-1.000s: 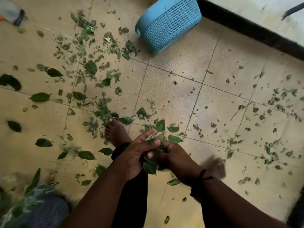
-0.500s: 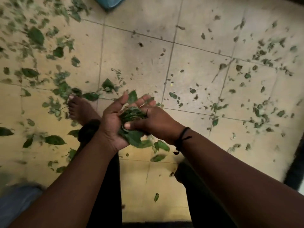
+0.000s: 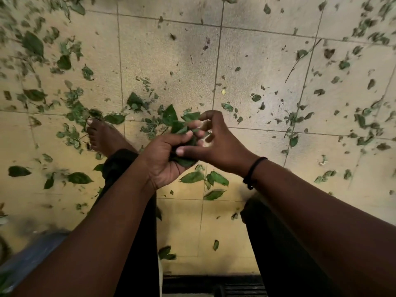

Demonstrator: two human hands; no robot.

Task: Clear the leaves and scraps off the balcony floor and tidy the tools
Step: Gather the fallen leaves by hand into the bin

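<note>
My left hand [image 3: 165, 155] closes over most of the leaf bunch [image 3: 179, 125], so only its far tips and near edge show; my right foot is hidden under my right forearm [image 3: 310, 206]; a blurred blue thing [image 3: 32, 254] is cut off at the near left edge; leaves at far left [image 3: 12, 16] smear into streaks.

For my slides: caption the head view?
Left hand grips a leaf bundle; right hand loosens above the littered floor.
</note>
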